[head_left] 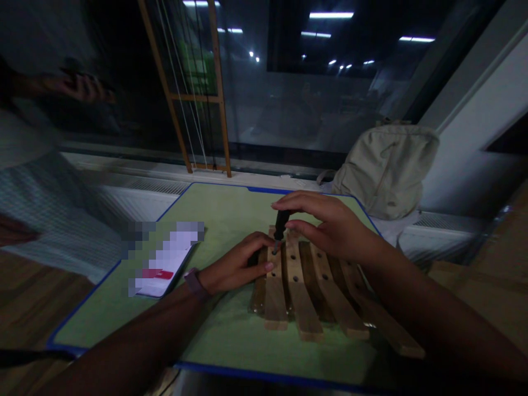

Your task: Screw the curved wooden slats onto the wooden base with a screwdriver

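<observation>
Right hand: pinches screwdriver, upright below it.
Left hand: curled on slats by the tip; hold unclear.

No legible text. The flat card near the left edge of the green mat is blurred into blocks; only a red band shows, and its wording is unreadable. A green sign behind the window glass is too dim to read. Wooden slats and screwdriver: no marking can be made out.
</observation>
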`<state>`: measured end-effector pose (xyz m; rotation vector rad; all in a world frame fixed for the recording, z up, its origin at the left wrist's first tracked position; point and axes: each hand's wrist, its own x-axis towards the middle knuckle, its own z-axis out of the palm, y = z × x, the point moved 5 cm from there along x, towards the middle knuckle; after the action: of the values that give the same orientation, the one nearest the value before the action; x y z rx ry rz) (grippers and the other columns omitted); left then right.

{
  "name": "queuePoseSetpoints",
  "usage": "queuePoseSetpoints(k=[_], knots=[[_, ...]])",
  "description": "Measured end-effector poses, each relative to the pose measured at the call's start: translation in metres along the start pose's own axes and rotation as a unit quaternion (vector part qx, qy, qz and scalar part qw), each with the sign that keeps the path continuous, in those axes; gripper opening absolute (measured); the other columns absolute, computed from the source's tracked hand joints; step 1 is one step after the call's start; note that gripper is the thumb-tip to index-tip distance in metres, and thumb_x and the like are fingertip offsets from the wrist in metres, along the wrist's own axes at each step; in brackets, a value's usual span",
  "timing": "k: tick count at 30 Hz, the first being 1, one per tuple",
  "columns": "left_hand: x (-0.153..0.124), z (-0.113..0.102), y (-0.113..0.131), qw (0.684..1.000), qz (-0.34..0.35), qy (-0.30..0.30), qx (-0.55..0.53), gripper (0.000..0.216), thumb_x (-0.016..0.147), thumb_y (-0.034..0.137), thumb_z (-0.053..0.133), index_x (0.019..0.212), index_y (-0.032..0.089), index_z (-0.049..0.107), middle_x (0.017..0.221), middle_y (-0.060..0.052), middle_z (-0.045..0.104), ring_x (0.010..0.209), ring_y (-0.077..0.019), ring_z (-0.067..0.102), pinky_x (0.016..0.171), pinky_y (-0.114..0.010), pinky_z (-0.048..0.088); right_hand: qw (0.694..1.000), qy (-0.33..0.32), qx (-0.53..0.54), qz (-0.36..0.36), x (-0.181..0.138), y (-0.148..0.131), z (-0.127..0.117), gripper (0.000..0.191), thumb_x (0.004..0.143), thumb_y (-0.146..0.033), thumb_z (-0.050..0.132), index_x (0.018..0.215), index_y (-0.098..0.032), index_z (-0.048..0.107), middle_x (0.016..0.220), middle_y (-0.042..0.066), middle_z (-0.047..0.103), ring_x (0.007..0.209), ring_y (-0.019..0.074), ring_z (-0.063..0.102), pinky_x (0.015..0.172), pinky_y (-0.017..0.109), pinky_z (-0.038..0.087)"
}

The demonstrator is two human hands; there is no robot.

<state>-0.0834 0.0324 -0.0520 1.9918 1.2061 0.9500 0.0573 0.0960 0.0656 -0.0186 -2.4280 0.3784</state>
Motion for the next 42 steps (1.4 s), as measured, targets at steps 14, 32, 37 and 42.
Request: queuePoseSetpoints(k=[14, 32, 37, 42], knots=[[0.001, 0.001, -0.004, 1.000, 0.001, 0.005, -0.005, 0.033, 0.093, 0.038, 0.051, 0.121, 0.022, 0.048, 0.122, -0.008, 0.053, 0.115, -0.0234, 0.050, 0.099, -0.040, 0.040, 0.997, -0.017, -0.014, 0.069, -0.001, -0.001, 0.002, 0.018, 0.084, -0.023, 0.062, 0.100, -0.017, 0.056, 0.081, 0.001, 0.062, 0.067, 0.0106, 0.057, 0.061, 0.021, 0.045], [0.000, 0.001, -0.005, 1.000, 0.007, 0.004, -0.010, 0.033, 0.093, 0.038, 0.050, 0.122, 0.023, 0.046, 0.122, -0.007, 0.052, 0.113, -0.0226, 0.050, 0.097, -0.039, 0.040, 0.997, -0.076, 0.024, -0.023, 0.002, -0.009, 0.003, 0.037, 0.092, -0.015, 0.047, 0.128, -0.014, 0.053, 0.112, 0.012, 0.060, 0.099, 0.0167, 0.057, 0.085, 0.033, 0.047], [-0.001, 0.001, -0.005, 1.000, 0.002, 0.002, -0.004, 0.033, 0.093, 0.039, 0.050, 0.122, 0.022, 0.046, 0.120, -0.008, 0.053, 0.112, -0.0230, 0.050, 0.098, -0.040, 0.040, 0.999, -0.032, 0.003, 0.005, 0.001, -0.006, 0.006, 0.031, 0.088, -0.019, 0.055, 0.119, -0.015, 0.057, 0.101, 0.008, 0.065, 0.088, 0.0164, 0.059, 0.080, 0.031, 0.047], [0.001, 0.001, -0.004, 1.000, 0.002, 0.002, -0.006, 0.032, 0.093, 0.038, 0.050, 0.121, 0.023, 0.046, 0.122, -0.008, 0.052, 0.114, -0.0227, 0.049, 0.098, -0.039, 0.040, 0.997, -0.050, -0.054, 0.039, 0.001, 0.004, 0.005, 0.021, 0.087, -0.029, 0.060, 0.100, -0.013, 0.062, 0.085, 0.006, 0.064, 0.080, 0.0169, 0.059, 0.073, 0.029, 0.046]])
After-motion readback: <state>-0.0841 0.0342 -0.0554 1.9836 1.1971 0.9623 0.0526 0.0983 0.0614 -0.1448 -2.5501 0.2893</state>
